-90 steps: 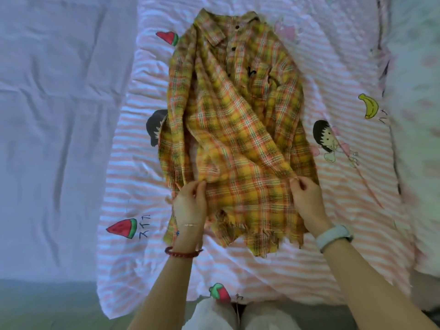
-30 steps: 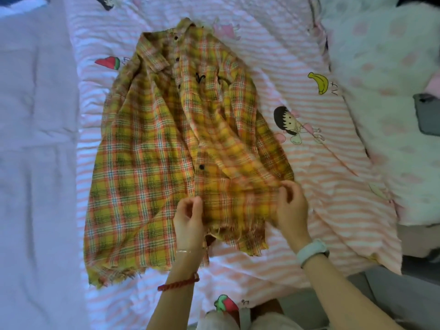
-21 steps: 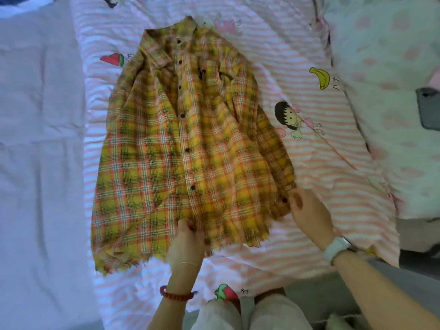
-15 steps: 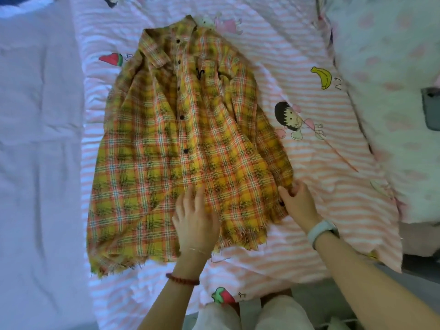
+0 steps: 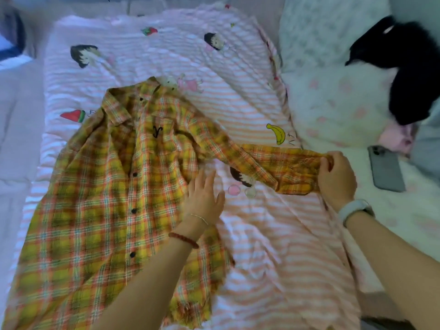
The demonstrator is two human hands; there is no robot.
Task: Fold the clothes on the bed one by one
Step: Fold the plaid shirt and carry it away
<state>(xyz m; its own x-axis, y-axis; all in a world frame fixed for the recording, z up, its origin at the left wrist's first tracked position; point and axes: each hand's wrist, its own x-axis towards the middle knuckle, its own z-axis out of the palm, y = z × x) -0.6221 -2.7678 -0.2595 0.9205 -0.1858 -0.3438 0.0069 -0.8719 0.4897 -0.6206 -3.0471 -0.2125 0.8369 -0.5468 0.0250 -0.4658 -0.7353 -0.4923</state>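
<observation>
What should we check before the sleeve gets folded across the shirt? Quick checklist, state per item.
1. Right hand grips cuff of sleeve: ok.
2. Left hand lies flat, pinning plaid shirt at its side edge: ok.
3. Sleeve pulled out straight: not ok, it sags and creases near the cuff.
4. Shirt front flat and buttoned: ok.
5. Other sleeve laid out: cannot tell.
6. Phone away from the sleeve: ok.

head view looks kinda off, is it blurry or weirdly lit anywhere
Head view: dim, with a cool bluish cast; soft throughout, most smeared along the near edge of the plaid shirt and the striped sheet. Wide-angle bending curves the bed edges. The right hand on the sleeve and the phone read fairly clearly.
</observation>
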